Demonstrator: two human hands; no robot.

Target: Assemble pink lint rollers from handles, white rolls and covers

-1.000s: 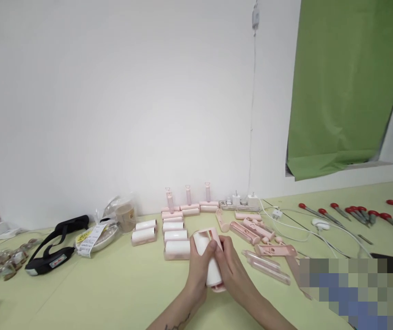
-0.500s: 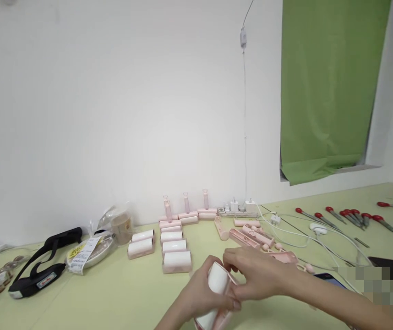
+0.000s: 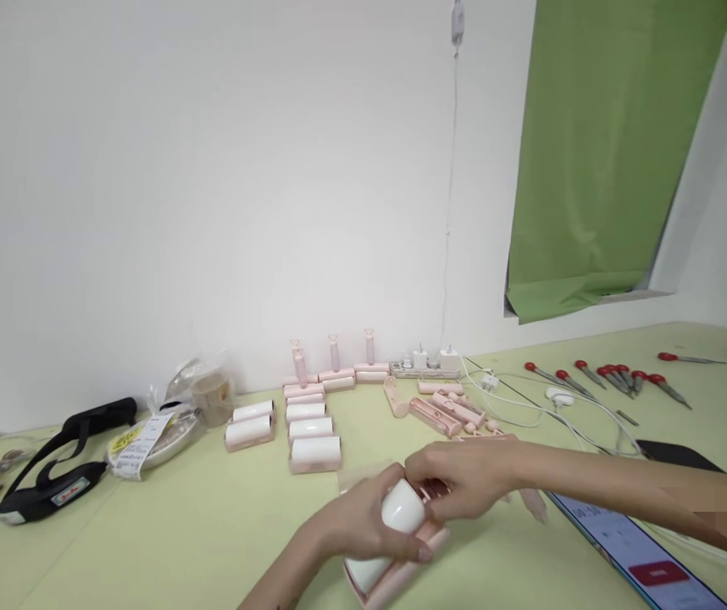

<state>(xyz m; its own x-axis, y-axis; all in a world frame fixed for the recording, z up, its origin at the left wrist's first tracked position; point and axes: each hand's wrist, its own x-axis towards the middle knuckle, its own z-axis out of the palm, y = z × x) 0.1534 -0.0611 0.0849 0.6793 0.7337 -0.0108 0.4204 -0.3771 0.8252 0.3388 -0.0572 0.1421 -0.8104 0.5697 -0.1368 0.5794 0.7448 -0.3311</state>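
Near the table's front edge, a lint roller [image 3: 403, 506] with a white roll sits tilted in a pink case [image 3: 395, 579]. My left hand [image 3: 358, 525] is closed around it, thumb across the front and fingers at the far side. At the roller's upper right end, my right hand [image 3: 458, 481] has its fingers curled against a pink part. That part is mostly hidden by the fingers, and the grip on it shows only in part. Beyond my hands stand several white rolls in pink cases [image 3: 316, 455], lined up toward the wall.
Loose pink case parts [image 3: 435, 417] lie behind my right hand. A power strip [image 3: 424, 371] with white cables [image 3: 529, 421] runs along the wall. Red-handled tools [image 3: 668, 390] lie at the right, a phone [image 3: 630, 551] at front right. Left are a black strap [image 3: 64, 491] and a wrapped plate [image 3: 153, 445].
The view has shifted, showing more of the phone. The roller has tipped further over with the pink case showing more beneath it; both hands stay on it.
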